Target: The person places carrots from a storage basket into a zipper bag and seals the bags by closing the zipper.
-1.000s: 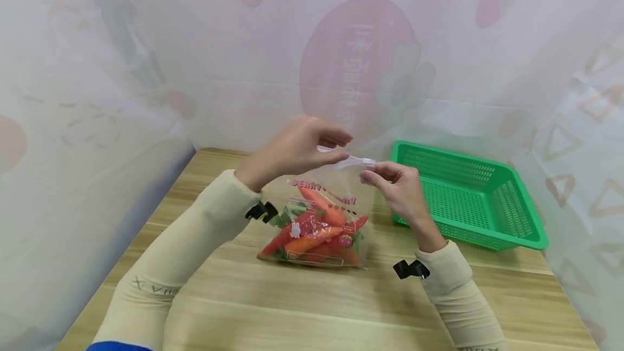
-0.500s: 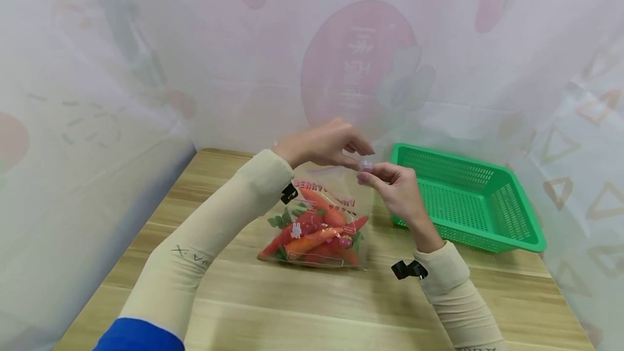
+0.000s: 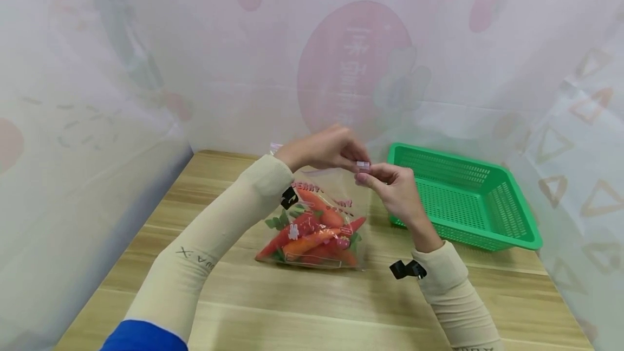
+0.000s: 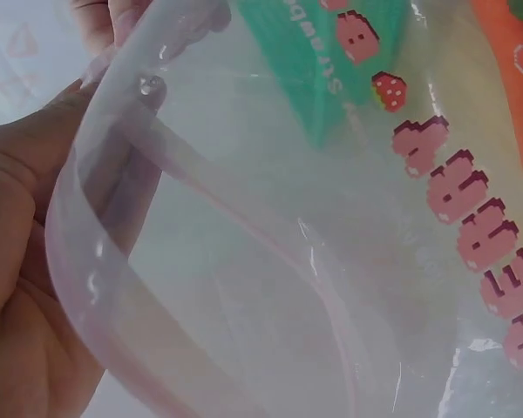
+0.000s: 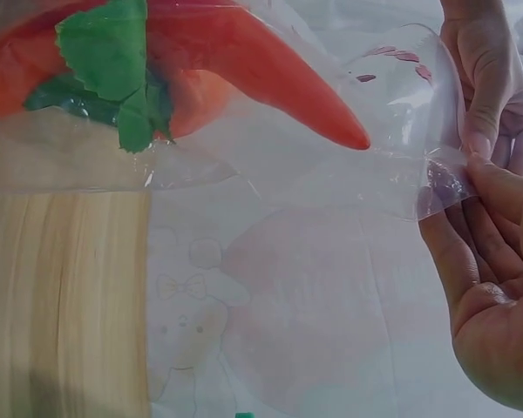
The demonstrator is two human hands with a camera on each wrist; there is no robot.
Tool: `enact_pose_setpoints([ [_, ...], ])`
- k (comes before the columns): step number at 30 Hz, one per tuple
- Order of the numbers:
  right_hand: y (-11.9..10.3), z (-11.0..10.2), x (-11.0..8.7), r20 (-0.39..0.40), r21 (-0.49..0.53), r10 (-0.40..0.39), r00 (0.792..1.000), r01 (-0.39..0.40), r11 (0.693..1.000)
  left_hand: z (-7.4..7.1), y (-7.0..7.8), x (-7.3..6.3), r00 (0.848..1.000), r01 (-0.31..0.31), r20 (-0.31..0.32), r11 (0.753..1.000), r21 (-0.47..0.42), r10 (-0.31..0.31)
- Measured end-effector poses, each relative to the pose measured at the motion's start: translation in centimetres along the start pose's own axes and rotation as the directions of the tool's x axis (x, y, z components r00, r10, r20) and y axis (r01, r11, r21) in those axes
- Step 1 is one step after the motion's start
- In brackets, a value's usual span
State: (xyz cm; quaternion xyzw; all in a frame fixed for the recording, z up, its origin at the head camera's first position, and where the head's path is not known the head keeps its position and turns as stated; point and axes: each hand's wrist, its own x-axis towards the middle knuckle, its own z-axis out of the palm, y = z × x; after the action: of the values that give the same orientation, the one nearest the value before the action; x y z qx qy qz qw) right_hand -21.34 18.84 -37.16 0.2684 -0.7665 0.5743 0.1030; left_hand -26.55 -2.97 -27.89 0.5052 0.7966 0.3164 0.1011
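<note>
A clear zip bag [image 3: 358, 253] with pink lettering stands on the table, holding several orange-red, carrot-shaped pieces [image 3: 312, 240] with green leaves. My right hand [image 3: 400, 191] pinches the bag's top right corner between thumb and fingers, as the right wrist view shows at the corner film [image 5: 444, 183]. Right beside it, my left hand [image 3: 329, 148] bends over the top edge, thumb and fingers at the small whitish zip slider [image 3: 363, 165]. In the left wrist view the bag's upper film [image 4: 244, 244] bows out, with a gap between its pinkish zip strips. The left fingertips are partly hidden.
A green perforated plastic basket [image 3: 458, 205] sits on the wooden table [image 3: 273, 307] to the right of the bag. Pale printed curtains [image 3: 234, 69] hang behind the table and at both sides. Small black cameras [image 3: 407, 270] are strapped at the wrists.
My left hand has moved right along the bag's top edge to the slider by the right corner, and its fingers have closed down there. The right hand keeps its hold almost unmoved.
</note>
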Motion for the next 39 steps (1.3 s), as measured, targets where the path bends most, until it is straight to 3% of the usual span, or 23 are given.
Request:
enact_pose_setpoints([
  [7,0.0,0.1,0.1,-0.013,0.033,-0.003,1.000,0.004,0.999,-0.1,-0.3,0.0,1.000,0.021,-0.021,1.000,-0.012,-0.021],
  [15,-0.2,0.7,0.3,-0.092,0.062,-0.034,0.995,0.040,0.997,-0.3,-0.3,-0.2,0.998,0.055,-0.041,0.998,0.034,-0.053],
  [27,-0.4,1.1,0.7,-0.110,-0.018,-0.053,0.993,0.051,0.999,-0.5,-0.4,-0.5,0.997,0.065,-0.048,0.991,0.115,-0.059],
  [39,-0.1,0.9,0.8,-0.104,-0.050,-0.105,0.989,0.101,0.994,-0.8,-0.7,-1.4,0.997,0.065,-0.039,0.988,0.142,-0.060],
])
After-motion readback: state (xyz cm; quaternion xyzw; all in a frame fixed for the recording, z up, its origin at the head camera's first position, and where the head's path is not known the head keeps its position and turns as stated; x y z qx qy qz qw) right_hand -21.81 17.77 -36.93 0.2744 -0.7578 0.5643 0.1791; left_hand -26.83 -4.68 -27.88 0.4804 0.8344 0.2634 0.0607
